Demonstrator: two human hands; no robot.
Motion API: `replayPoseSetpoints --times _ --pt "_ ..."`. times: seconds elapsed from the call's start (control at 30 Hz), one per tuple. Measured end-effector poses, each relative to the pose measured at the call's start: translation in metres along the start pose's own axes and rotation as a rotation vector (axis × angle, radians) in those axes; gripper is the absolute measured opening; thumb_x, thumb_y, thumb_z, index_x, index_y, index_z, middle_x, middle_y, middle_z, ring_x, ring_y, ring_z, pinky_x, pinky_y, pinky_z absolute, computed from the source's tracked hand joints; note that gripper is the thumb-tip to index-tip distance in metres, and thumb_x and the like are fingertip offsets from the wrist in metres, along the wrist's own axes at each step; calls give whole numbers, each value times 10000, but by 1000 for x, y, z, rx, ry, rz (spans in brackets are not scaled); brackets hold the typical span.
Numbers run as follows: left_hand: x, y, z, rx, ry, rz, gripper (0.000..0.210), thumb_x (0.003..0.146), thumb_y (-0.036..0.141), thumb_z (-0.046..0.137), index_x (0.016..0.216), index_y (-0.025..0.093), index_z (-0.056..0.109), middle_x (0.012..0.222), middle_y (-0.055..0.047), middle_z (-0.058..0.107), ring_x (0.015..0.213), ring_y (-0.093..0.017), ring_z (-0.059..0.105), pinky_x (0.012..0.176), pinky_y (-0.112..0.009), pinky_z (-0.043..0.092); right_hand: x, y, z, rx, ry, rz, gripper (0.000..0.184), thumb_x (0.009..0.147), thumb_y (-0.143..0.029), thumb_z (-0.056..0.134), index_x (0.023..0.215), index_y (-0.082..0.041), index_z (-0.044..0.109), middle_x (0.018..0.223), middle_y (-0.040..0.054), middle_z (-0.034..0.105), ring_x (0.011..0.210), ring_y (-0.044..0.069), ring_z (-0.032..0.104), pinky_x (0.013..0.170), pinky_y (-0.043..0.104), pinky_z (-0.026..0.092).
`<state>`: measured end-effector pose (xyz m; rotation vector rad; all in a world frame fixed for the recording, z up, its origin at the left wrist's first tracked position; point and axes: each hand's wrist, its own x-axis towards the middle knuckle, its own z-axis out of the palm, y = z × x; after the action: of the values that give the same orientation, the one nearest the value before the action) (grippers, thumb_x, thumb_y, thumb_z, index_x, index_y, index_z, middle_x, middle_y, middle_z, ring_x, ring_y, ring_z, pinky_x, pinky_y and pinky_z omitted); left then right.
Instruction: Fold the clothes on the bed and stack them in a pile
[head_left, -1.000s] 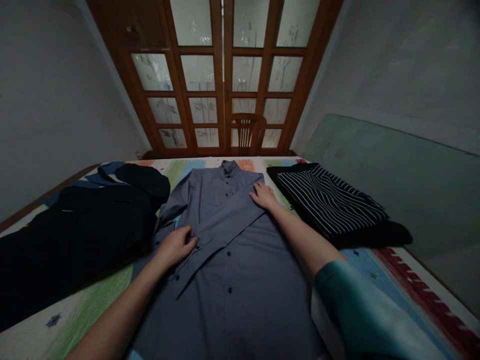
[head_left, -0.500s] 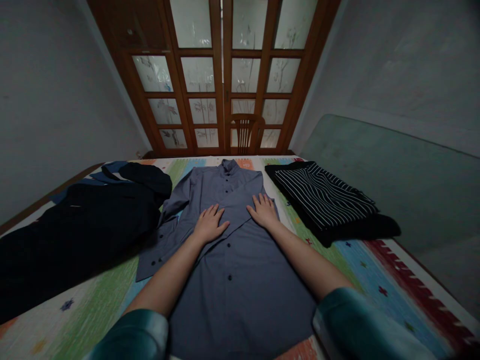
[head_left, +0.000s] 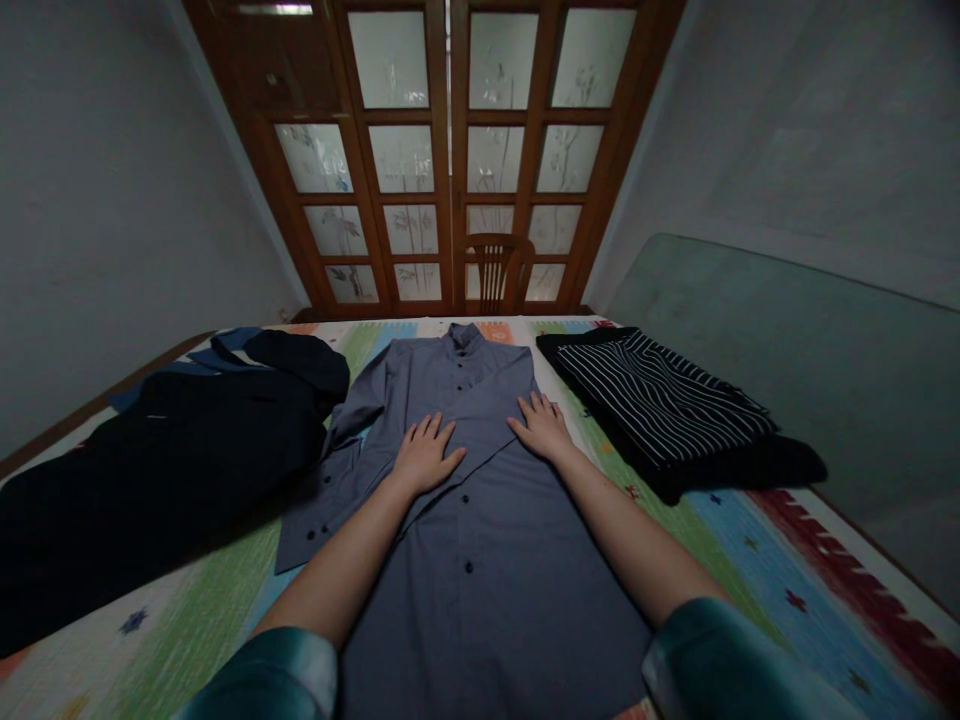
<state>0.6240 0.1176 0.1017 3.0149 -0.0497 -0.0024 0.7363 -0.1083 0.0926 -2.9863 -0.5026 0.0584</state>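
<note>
A grey-blue button-up shirt (head_left: 487, 600) lies front side up in the middle, its collar pointing away from me. One sleeve is laid across the chest, and the left-hand sleeve bends down beside the body with its cuff at the lower left. My left hand (head_left: 426, 456) rests flat on the folded sleeve near the centre, fingers spread. Close to the shirt's right edge, my right hand (head_left: 543, 428) also presses flat on that sleeve, fingers apart. Neither hand grips the cloth.
Dark clothes (head_left: 187, 440) lie heaped on the left. Folded black garments with a striped one (head_left: 667, 400) on top lie at the right. Beneath everything is a colourful striped cover (head_left: 195, 590). A wooden chair (head_left: 495, 268) and glazed doors (head_left: 450, 150) stand beyond.
My right hand has slid slightly to the right along the sleeve, while the left stays nearly in place. The view has shifted a little.
</note>
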Motion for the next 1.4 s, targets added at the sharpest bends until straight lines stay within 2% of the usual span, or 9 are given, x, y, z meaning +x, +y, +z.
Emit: replayPoseSetpoints --times 0.83,1.13,1.23,1.4 --pt "-1 0 -1 -49 14 1 658 912 603 354 1452 232 414 1572 -104 296 1448 -296 251 1152 -488 224 -1 -1 2 6 47 2 645 946 -524 349 1478 -159 371 1557 155 296 1447 319 207 1156 473 137" --pt "0 -2 2 -62 48 6 653 901 600 391 1414 204 462 1546 -113 350 1427 -305 294 1154 -479 241 -3 -3 0 0 59 -4 633 951 -513 361 1472 -153 385 1554 152 304 1444 324 208 1155 471 131" --pt "1 -4 2 -119 107 0 606 904 553 416 1365 170 508 1492 -125 428 1382 -274 373 1144 -420 284 -3 -2 1 3 65 -7 630 949 -512 367 1466 -154 395 1549 155 314 1439 330 221 1151 478 141" --pt "2 -17 -9 -205 336 -128 452 895 373 436 1286 174 545 1361 -106 549 1263 -236 479 1078 -370 376 -2 -1 3 7 77 -13 629 944 -514 369 1457 -153 408 1542 152 328 1433 329 238 1151 475 145"
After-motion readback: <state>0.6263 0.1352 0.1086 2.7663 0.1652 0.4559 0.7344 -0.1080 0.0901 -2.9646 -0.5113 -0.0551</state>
